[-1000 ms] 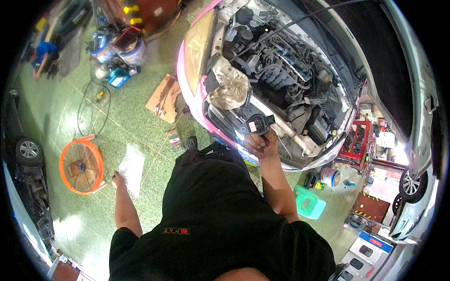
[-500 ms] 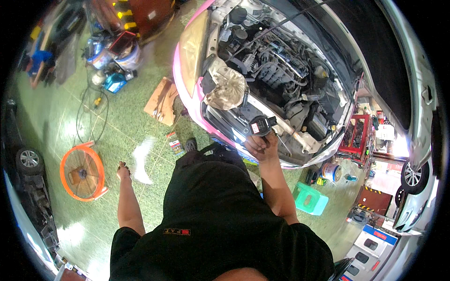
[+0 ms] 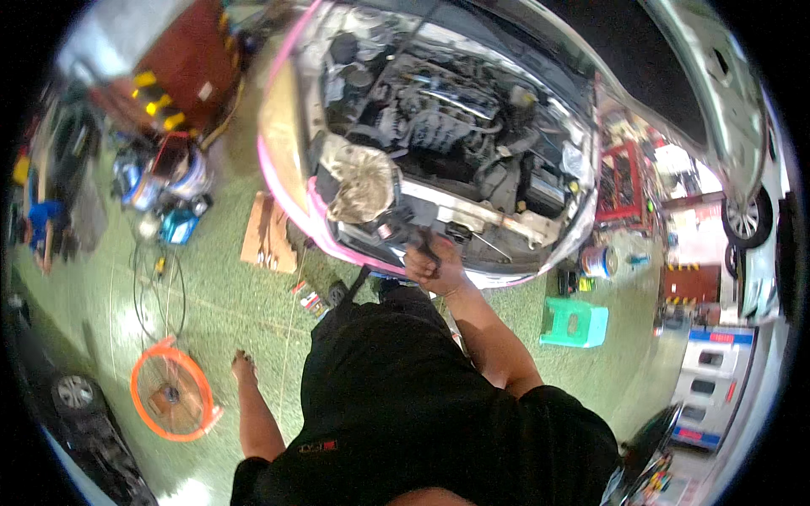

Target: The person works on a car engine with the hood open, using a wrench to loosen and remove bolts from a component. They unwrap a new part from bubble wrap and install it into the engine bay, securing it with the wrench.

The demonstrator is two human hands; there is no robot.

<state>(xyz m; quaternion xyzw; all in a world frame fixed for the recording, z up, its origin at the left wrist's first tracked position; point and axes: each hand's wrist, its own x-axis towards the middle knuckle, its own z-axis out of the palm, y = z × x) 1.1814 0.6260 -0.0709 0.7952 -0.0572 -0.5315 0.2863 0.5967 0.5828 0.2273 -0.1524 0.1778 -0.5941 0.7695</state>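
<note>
My right hand (image 3: 437,266) is closed round a black round car part (image 3: 395,228) with a small label, held over the front edge of the open engine bay. The part is blurred; its shape resembles a car horn. Just beyond it, a stained pale cloth (image 3: 361,179) lies on the car's front corner beside the headlight (image 3: 283,139). The engine (image 3: 439,114) shows under the raised bonnet. Low at my left side hangs my left hand (image 3: 245,368), small and blurred, fingers loosely apart, with nothing visible in it.
An orange fan (image 3: 173,437) stands on the green floor at left. Cardboard (image 3: 270,232) with tools on it lies near the bumper, and a cable (image 3: 181,291) loops nearby. Buckets (image 3: 190,177) stand farther off. At right are a green stool (image 3: 575,322) and a red rack (image 3: 623,181).
The view has turned, so the car appears farther left. My right hand still holds the black part, now tilted and nearer the cloth. My left hand still hangs low.
</note>
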